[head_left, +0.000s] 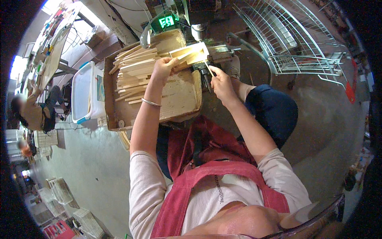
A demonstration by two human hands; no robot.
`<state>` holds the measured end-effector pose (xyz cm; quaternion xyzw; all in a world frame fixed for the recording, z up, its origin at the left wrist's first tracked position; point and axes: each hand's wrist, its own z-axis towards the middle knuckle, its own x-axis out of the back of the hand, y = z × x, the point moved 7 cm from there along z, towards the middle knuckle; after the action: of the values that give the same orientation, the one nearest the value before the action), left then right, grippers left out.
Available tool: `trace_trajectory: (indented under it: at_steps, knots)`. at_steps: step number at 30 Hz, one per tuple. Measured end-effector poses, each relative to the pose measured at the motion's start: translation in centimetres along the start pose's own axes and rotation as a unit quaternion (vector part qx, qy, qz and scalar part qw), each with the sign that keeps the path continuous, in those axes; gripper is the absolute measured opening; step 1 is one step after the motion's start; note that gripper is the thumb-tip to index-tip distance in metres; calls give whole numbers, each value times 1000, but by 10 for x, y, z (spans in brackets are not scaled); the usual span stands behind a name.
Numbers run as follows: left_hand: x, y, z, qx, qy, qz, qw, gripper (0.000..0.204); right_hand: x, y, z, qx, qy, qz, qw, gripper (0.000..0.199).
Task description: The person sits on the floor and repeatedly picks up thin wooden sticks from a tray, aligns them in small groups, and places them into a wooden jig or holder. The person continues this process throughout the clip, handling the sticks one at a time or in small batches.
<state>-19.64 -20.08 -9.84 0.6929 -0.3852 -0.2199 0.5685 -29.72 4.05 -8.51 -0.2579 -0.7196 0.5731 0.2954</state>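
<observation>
One eyeglass lens (318,218), four o'clock; toward twelve, our left hand (164,68) pinches one wooden strip (183,59), our right hand (223,85) one thin stick (209,69)

Smooth grey floor (93,167) around the shallow tray (179,97), pale out past the near left corner, dimmer and browner beyond the right edge. Well apart from the left edge, a long worktable (55,49) crowded with small objects, with white glare (18,65) beyond. Past the far left corner, a pale wall or pillar (103,16), unclear which. Near the far edge, green light from a small display (166,21). Off the far right corner, a metal wire cart (306,51).
</observation>
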Motion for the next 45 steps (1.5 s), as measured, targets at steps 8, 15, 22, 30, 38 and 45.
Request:
trace_trajectory:
  at_steps: [8,15,22,30,38,45]
  knots:
    - [10,4,11,-55,274,146,949,43,-5,4,5,29,6,-6,1000,46]
    - [-20,31,-20,-271,342,364,823,51,-7,4,6,11,2,3,1000,45]
    - [-78,83,-2,-313,191,548,752,41,0,10,9,24,10,-4,1000,47]
    - [-78,96,32,-281,102,608,735,35,-1,6,6,-18,0,36,999,50]
    - [-60,73,-50,-354,330,363,796,57,-3,6,3,-46,-6,55,997,50]
    - [-13,-12,-33,-113,304,-75,943,56,-5,4,0,-56,-19,88,994,49]
